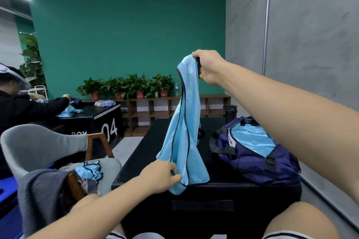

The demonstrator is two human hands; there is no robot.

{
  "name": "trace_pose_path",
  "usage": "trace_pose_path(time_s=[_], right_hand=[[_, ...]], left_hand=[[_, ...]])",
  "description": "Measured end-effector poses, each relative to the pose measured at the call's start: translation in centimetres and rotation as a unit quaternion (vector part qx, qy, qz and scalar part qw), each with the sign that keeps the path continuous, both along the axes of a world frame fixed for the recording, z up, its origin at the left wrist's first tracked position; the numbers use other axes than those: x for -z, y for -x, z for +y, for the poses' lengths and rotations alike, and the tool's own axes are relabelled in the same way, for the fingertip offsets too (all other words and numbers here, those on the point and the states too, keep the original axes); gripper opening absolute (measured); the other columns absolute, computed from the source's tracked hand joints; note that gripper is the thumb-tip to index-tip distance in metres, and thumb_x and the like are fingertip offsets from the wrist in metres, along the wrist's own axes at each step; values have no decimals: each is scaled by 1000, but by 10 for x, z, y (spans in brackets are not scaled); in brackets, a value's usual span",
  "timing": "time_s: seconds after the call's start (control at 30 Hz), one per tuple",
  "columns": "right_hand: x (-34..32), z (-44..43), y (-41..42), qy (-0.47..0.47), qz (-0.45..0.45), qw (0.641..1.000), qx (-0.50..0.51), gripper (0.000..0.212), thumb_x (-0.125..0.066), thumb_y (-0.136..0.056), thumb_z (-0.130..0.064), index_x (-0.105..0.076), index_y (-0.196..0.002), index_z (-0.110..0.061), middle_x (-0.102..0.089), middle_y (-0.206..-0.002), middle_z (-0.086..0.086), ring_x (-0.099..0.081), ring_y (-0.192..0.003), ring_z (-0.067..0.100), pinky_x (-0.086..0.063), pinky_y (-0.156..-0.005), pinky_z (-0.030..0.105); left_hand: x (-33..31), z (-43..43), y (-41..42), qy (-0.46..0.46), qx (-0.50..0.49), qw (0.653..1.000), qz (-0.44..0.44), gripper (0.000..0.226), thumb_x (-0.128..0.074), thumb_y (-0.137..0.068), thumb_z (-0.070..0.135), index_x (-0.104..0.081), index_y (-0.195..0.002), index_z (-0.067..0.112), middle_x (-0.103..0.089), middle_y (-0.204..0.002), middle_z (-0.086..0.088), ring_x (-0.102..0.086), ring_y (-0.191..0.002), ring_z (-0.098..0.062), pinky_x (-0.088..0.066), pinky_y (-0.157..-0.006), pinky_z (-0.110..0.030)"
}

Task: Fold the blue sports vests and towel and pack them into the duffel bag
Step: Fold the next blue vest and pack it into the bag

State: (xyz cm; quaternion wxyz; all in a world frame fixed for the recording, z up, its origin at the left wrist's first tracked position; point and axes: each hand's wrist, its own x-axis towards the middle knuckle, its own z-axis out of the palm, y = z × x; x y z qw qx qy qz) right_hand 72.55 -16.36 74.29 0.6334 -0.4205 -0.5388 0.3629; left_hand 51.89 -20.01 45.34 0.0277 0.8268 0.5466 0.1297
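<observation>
Down low at the near edge of the black box (204, 192), the left hand (163, 175) pinches the bottom hem of a light blue vest (184, 132) between thumb and fingers. Off to the left, a second vest (89, 170) lies crumpled on the grey chair (38, 145). Up top, the right hand (208, 67) grips the vest's shoulder, fingers curled tight, and it hangs long above the box. Further right, the navy duffel bag (256, 161) sits open on the box, blue fabric (250, 139) inside.
</observation>
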Motion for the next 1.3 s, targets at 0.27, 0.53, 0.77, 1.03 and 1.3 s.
trace_pose_path(time_s=[0.27, 0.53, 0.77, 1.03, 1.3], right_hand=[[3, -1, -19, 6, 16, 1000, 9, 6, -56, -102, -14, -56, -96, -12, -60, -93, 11, -62, -81, 28, -53, -74, 39], [3, -2, -42, 9, 46, 999, 5, 12, -58, -102, -14, -54, -91, -14, -58, -76, 4, -60, -73, 24, -52, -74, 39], [-1, -9, -60, -3, 32, 999, -7, 6, -58, -105, -14, -61, -100, -12, -63, -80, 2, -64, -71, 18, -57, -73, 35], [-14, -14, -70, -67, -5, 997, 27, 7, -65, -102, -21, -63, -106, -15, -70, -100, 4, -65, -89, 19, -53, -82, 31], [-30, -18, -76, -130, -8, 989, 74, 16, -70, -97, -35, -69, -95, -20, -68, -96, 4, -60, -86, 21, -52, -81, 35]], left_hand=[[-3, 16, 75, -17, -62, 997, -41, 44, -52, -101, 61, -61, -78, 25, -67, -77, 2, -65, -73, -14, -49, -65, -33], [-52, 26, 143, -109, -77, 989, -57, 45, -63, -87, 80, -65, -99, 36, -58, -97, 13, -58, -86, -3, -48, -72, -28], [-117, 33, 177, -212, -102, 964, -127, 22, -82, -90, 28, -61, -84, 25, -60, -84, 4, -58, -75, -16, -43, -66, -35], [-197, 25, 191, -198, -80, 929, -304, 9, -70, -99, 20, -68, -97, 29, -73, -88, 1, -65, -77, -22, -47, -69, -36], [-256, 19, 192, -158, -10, 830, -535, 19, -76, -94, 17, -71, -112, 20, -73, -110, -6, -65, -107, -24, -50, -94, -41]])
